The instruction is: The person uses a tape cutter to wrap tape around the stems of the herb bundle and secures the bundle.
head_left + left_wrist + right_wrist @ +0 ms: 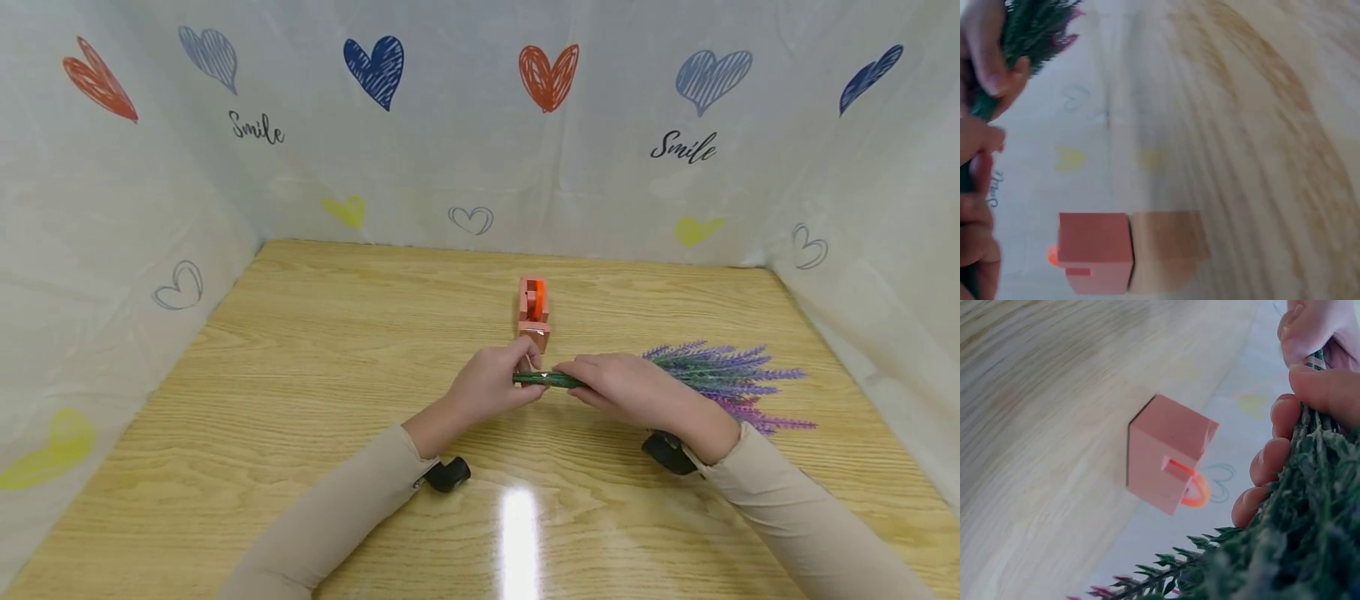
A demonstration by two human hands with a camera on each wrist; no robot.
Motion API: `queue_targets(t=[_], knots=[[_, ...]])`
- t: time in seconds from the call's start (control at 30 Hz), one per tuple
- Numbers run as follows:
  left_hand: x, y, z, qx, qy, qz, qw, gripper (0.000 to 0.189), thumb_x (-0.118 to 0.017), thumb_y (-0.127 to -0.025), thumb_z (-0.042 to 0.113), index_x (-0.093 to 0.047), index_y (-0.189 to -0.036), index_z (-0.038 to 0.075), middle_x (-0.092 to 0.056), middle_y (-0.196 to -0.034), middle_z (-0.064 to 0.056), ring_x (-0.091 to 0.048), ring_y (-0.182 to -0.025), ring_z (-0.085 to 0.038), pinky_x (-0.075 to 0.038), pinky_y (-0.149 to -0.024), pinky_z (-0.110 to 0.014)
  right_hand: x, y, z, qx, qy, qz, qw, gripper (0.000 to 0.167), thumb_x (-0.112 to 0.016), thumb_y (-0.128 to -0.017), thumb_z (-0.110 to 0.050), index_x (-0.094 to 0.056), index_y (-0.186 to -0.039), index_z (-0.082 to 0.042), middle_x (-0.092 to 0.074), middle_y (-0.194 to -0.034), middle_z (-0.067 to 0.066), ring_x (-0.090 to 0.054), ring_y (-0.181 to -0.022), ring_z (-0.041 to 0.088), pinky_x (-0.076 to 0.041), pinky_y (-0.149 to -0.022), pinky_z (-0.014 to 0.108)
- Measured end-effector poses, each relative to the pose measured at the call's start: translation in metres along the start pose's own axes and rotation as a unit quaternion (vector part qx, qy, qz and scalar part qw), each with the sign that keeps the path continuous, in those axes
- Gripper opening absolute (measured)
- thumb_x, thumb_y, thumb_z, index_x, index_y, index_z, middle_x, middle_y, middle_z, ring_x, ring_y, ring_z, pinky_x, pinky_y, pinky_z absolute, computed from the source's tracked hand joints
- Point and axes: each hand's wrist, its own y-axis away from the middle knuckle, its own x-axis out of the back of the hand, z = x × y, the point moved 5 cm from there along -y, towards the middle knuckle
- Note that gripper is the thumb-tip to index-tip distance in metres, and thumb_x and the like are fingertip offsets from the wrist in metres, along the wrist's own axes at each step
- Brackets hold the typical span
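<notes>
flower bunch [720, 367]: purple and pink sprigs with green leaves, over the right part of the counter [337, 333], heads pointing right, partly hidden by the right forearm; whether they touch the wood, i cannot tell
green stems [551, 380]: gathered in a tight bundle, stretching sideways from one hand to the other
left hand [487, 383]: fingers gripping the stems near their bare end, thumb on the near side
right hand [633, 387]: fingers and thumb closed round the stems, just beside the leafy part
shiny band [1316, 361]: a pale strip across the stems, between the two hands
tape dispenser [534, 329]: pink, upright on the counter, just beyond the left fingertips; contact with them is unclear
orange ring [539, 300]: set inside the dispenser
beige sleeves [352, 492]: on both forearms, with a black device [448, 475] below each wrist
backdrop [450, 150]: pale cloth with red, blue and yellow hearts, plus "smile" written twice
bright reflection [520, 542]: on the near counter, between the forearms
</notes>
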Motion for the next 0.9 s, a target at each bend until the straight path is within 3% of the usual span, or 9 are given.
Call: queue_targets(t=[0.07, 0.17, 0.27, 0.4, 0.57, 0.73, 0.83, 0.9], knots=[[-0.001, 0.001, -0.005, 0.068, 0.064, -0.035, 0.995, 0.023, -0.074, -0.079, 0.015, -0.053, -0.088, 0.011, -0.058, -0.069, 0.005, -0.052, -0.057, -0.005, -0.043, -0.051, -0.02, -0.002, 0.001, 0.0, 0.005, 0.005, 0.001, 1.0, 0.027, -0.064, -0.088, -0.009, -0.061, -0.114, -0.002, -0.061, -0.085, -0.002, -0.053, -0.065, 0.005, -0.045, -0.056, 0.025], [0.0, 0.006, -0.011, 0.17, 0.134, -0.074, 0.9734, 0.022, -0.072, -0.082, 0.028, -0.058, -0.086, 0.011, -0.061, -0.072, 0.001, -0.054, -0.06, -0.011, -0.044, -0.053, -0.024, -0.006, 0.002, -0.001, 0.019, 0.013, 0.003, 0.9997, 0.028, -0.065, -0.087, -0.007, -0.062, -0.113, -0.002, -0.061, -0.085, -0.001, -0.052, -0.065, 0.005, -0.045, -0.056, 0.024], [0.0, 0.009, -0.015, 0.227, 0.156, -0.107, 0.9553, 0.029, -0.069, -0.083, 0.038, -0.065, -0.083, 0.01, -0.065, -0.072, -0.002, -0.056, -0.061, -0.014, -0.043, -0.053, -0.025, -0.008, 0.002, -0.003, 0.027, 0.02, 0.005, 0.9994, 0.027, -0.066, -0.087, -0.008, -0.062, -0.113, -0.002, -0.06, -0.085, -0.002, -0.05, -0.065, 0.004, -0.044, -0.056, 0.023], [0.003, 0.01, -0.018, 0.262, 0.142, -0.123, 0.9466, 0.038, -0.066, -0.084, 0.046, -0.071, -0.082, 0.009, -0.067, -0.074, -0.004, -0.052, -0.06, -0.015, -0.037, -0.053, -0.026, -0.008, 0.002, -0.002, 0.016, 0.018, 0.007, 0.9997, 0.027, -0.065, -0.088, -0.009, -0.062, -0.114, -0.002, -0.06, -0.084, -0.002, -0.049, -0.063, 0.004, -0.043, -0.055, 0.023], [0.005, 0.008, -0.021, 0.292, 0.116, -0.101, 0.9439, 0.038, -0.062, -0.084, 0.052, -0.074, -0.084, 0.016, -0.066, -0.079, -0.002, -0.045, -0.061, -0.014, -0.036, -0.054, -0.027, -0.008, 0.001, 0.0, 0.013, 0.019, 0.007, 0.9997, 0.028, -0.064, -0.088, -0.009, -0.061, -0.114, -0.001, -0.06, -0.084, -0.001, -0.051, -0.064, 0.005, -0.045, -0.056, 0.025], [0.003, 0.006, -0.022, 0.306, 0.151, -0.074, 0.9371, 0.024, -0.07, -0.081, 0.042, -0.074, -0.084, 0.018, -0.065, -0.081, 0.006, -0.052, -0.071, -0.013, -0.043, -0.06, -0.027, -0.01, 0.0, -0.001, 0.023, 0.022, 0.008, 0.9995, 0.028, -0.064, -0.088, -0.009, -0.061, -0.115, -0.001, -0.061, -0.086, -0.001, -0.053, -0.065, 0.006, -0.046, -0.057, 0.026], [0.001, 0.008, -0.022, 0.315, 0.169, -0.079, 0.9305, 0.024, -0.073, -0.079, 0.039, -0.074, -0.083, 0.015, -0.065, -0.081, 0.005, -0.053, -0.073, -0.014, -0.044, -0.062, -0.029, -0.011, 0.0, -0.002, 0.023, 0.02, 0.006, 0.9995, 0.028, -0.065, -0.087, -0.008, -0.061, -0.114, -0.002, -0.061, -0.086, -0.001, -0.053, -0.066, 0.007, -0.046, -0.058, 0.026], [0.0, 0.01, -0.022, 0.318, 0.162, -0.087, 0.9301, 0.026, -0.074, -0.077, 0.041, -0.074, -0.082, 0.016, -0.066, -0.081, 0.005, -0.054, -0.074, -0.015, -0.044, -0.062, -0.029, -0.012, 0.001, -0.002, 0.022, 0.021, 0.004, 0.9995, 0.027, -0.065, -0.087, -0.008, -0.062, -0.113, -0.002, -0.061, -0.086, -0.001, -0.053, -0.067, 0.006, -0.046, -0.058, 0.026]])
